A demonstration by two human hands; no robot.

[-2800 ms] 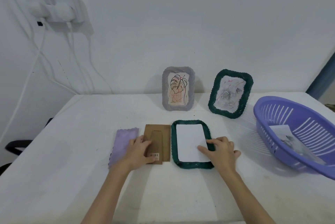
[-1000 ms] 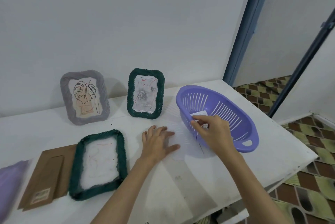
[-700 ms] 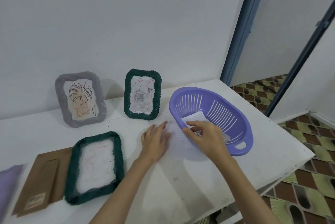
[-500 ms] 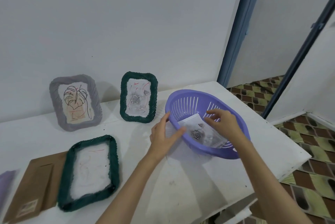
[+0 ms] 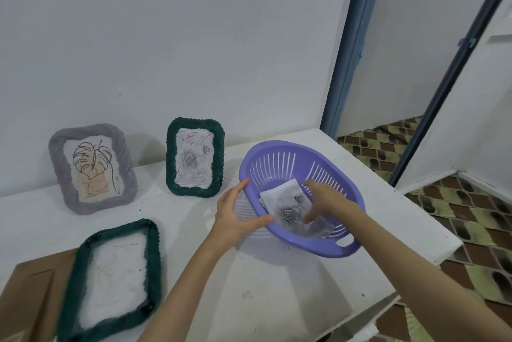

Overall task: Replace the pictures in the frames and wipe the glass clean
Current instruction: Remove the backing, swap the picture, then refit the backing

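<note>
A purple slotted basket (image 5: 279, 156) stands at the right of the white table and holds a small stack of rose pictures (image 5: 288, 204). My left hand (image 5: 235, 211) holds the basket's near-left rim, thumb along its edge. My right hand (image 5: 327, 197) is inside the basket, its fingers reaching down onto the pictures. A dark green frame (image 5: 116, 276) lies flat at the front left with marked white paper in it. Its brown cardboard backing (image 5: 30, 294) lies beside it on the left.
Two frames lean against the wall: a grey one (image 5: 91, 167) with a leaf drawing and a green one (image 5: 195, 156) with a rose picture. The table's right edge (image 5: 454, 242) drops to a patterned floor by a blue door frame.
My view swung right from the flat frame to the basket. My left hand left the table and took the basket's rim. My right hand went deeper into the basket onto the pictures.
</note>
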